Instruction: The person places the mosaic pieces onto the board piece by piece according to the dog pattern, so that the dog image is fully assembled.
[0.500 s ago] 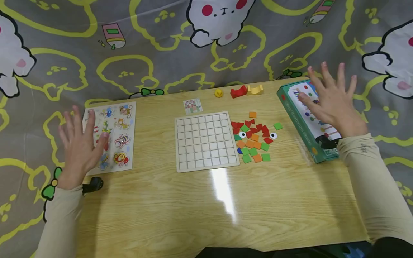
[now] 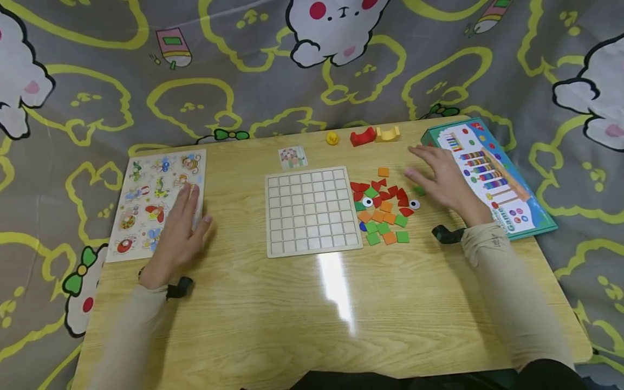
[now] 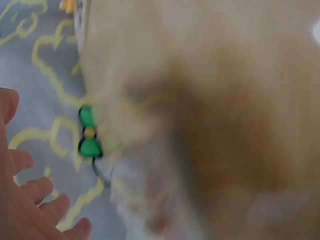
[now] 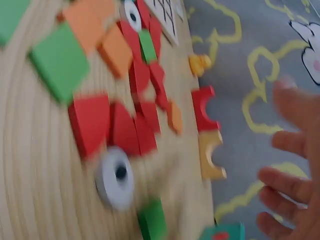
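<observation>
tabletop (image 2: 244, 314), right hand (image 2: 447, 181) near lettered box (image 2: 492, 176)

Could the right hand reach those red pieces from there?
Probably yes: the right hand looks empty, and only a low green tile and eye disc lie between it and the red pieces.

Each forearm carries a close-fitting beige sleeve: left sleeve (image 2: 128, 333), right sleeve (image 2: 519, 309), both creased in places. Small dark lettering (image 2: 496, 242) marks the right cuff. A compact black unit with rounded edges is fitted at each wrist: left unit (image 2: 180, 287), right unit (image 2: 446, 235). Black fabric (image 2: 547, 372) covers the right arm above the beige sleeve. The hands (image 2: 176, 237) are bare.
</observation>
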The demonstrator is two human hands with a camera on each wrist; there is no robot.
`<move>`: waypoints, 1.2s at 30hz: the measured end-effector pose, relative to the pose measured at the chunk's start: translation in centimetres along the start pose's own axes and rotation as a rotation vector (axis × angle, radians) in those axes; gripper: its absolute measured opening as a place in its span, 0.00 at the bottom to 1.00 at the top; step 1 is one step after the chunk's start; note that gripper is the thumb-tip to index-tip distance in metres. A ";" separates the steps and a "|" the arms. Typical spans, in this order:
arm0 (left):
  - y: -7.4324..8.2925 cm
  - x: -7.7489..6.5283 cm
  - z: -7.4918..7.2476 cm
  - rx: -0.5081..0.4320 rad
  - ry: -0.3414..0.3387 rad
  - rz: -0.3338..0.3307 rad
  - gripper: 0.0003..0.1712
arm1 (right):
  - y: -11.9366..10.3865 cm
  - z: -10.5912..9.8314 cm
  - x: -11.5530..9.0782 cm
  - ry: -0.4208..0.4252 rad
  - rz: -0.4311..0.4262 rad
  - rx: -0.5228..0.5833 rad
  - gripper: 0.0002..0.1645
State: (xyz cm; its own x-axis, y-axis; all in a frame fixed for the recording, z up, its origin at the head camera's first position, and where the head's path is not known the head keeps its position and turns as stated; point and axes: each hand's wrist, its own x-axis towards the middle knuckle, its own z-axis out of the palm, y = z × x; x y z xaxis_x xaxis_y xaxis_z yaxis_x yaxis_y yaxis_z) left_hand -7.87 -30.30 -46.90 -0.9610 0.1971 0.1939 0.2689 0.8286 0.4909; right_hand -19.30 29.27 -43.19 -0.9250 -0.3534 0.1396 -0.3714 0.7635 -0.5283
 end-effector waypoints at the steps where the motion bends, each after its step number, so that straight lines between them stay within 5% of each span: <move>1: 0.4 0.0 0.7 -0.011 -0.012 -0.007 0.40 | -0.3 0.5 0.2 -0.016 0.001 0.010 0.34; 8: 4.0 0.5 5.0 -0.105 -0.032 -0.053 0.34 | -2.4 4.4 2.2 -0.111 -0.021 0.026 0.21; 17: 7.9 1.4 8.4 -0.210 -0.129 -0.082 0.41 | -4.0 7.7 3.9 -0.224 0.016 0.010 0.20; 26: 8.8 1.4 10.6 -0.234 -0.053 -0.045 0.42 | -4.8 8.5 5.0 -0.251 0.107 0.020 0.18; 36: 8.4 0.4 10.7 -0.233 -0.054 0.000 0.44 | -5.2 8.6 5.8 -0.284 0.171 0.037 0.12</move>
State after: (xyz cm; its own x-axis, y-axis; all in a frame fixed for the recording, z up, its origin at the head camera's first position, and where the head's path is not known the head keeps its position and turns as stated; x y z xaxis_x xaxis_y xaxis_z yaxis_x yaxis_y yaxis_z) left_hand -6.67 -17.64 -51.81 -0.9615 0.2300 0.1508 0.2701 0.6864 0.6752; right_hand -22.05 18.57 -46.79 -0.9125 -0.3624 -0.1897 -0.2049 0.8064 -0.5547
